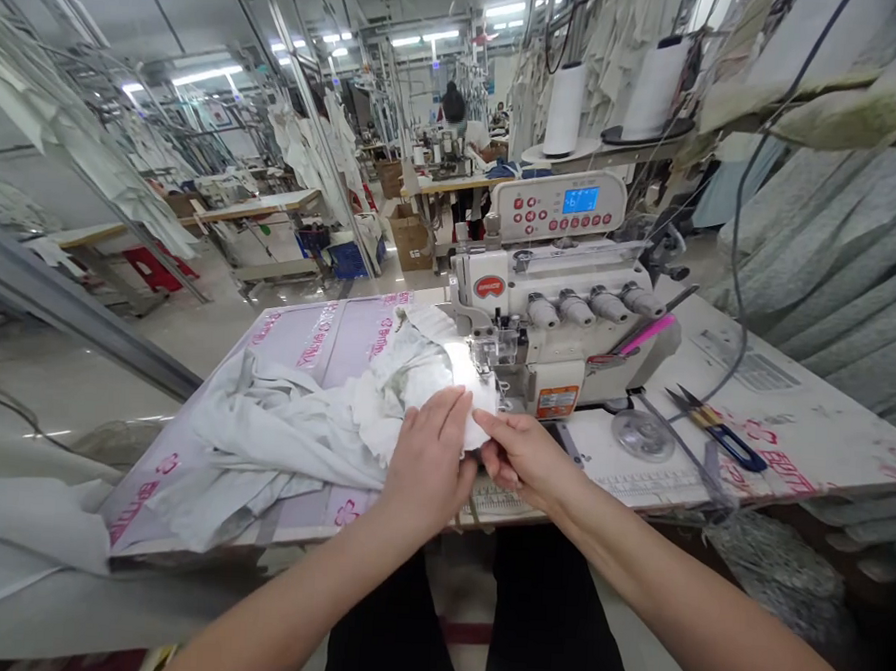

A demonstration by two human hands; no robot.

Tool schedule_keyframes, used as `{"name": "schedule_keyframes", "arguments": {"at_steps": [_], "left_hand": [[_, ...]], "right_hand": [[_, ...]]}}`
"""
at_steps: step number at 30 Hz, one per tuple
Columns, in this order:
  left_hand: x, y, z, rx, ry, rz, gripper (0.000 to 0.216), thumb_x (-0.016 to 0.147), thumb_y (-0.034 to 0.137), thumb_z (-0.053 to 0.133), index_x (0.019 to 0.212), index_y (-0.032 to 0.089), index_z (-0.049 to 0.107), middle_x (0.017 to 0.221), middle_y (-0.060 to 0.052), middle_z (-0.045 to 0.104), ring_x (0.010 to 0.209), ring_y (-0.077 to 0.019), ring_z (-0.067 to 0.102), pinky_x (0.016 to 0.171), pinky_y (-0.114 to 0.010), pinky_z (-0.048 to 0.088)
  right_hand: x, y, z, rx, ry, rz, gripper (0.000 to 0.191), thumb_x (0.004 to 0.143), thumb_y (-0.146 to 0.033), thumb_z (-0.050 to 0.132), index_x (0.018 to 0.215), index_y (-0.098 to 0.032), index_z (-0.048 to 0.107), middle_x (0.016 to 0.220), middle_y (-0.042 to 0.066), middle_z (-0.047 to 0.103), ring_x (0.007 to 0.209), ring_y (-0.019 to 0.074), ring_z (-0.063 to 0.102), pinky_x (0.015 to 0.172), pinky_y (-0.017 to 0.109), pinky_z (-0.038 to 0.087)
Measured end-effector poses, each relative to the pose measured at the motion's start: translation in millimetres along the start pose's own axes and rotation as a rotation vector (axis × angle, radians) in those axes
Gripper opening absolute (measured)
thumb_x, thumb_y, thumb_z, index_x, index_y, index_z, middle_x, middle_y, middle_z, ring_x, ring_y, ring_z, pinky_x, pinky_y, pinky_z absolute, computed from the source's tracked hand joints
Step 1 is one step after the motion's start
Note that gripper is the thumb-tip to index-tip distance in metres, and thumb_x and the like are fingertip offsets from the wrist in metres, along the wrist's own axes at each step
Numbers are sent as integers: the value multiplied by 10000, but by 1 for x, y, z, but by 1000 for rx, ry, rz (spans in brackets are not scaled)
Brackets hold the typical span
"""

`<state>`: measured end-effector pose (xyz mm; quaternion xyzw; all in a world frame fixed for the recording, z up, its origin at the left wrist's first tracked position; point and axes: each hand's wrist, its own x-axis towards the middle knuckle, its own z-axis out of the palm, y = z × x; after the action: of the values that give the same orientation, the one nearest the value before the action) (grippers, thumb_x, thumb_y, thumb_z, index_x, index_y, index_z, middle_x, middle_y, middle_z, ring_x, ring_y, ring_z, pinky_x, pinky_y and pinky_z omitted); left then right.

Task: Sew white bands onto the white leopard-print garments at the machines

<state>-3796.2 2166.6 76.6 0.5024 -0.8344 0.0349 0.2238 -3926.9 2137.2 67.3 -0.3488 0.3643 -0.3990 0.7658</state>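
A white garment (pixel 285 422) lies bunched on the left of the sewing table, its gathered edge running up to the presser foot area of a white overlock sewing machine (pixel 494 318). My left hand (pixel 432 460) is on the cloth just in front of the needle area, fingers together on top and thumb at the near edge, closed on the fabric. Close beside it, my right hand (pixel 521 455) pinches the fabric edge between thumb and fingers. A lamp lights the cloth brightly under the machine head. The needle itself is too small to make out.
Right of the machine lie dark-handled scissors (pixel 720 430) and a clear round dish (pixel 642 436). White thread cones (pixel 563 111) stand behind. A dark cable (pixel 745 241) hangs at the right. Grey cloth (pixel 859 237) hangs beyond the table. Other sewing stations fill the background.
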Motion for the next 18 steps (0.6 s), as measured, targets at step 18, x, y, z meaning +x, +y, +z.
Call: {"name": "schedule_keyframes", "arguments": {"at_steps": [18], "left_hand": [[92, -22, -37, 353, -486, -7, 359, 620, -49, 386, 899, 106, 550, 781, -92, 615, 690, -225, 593, 568, -288, 446]], "right_hand": [[-60, -41, -164, -1386, 797, -581, 184, 788, -272, 430, 860, -168, 563, 776, 121, 584, 744, 247, 538, 660, 353, 352]]}}
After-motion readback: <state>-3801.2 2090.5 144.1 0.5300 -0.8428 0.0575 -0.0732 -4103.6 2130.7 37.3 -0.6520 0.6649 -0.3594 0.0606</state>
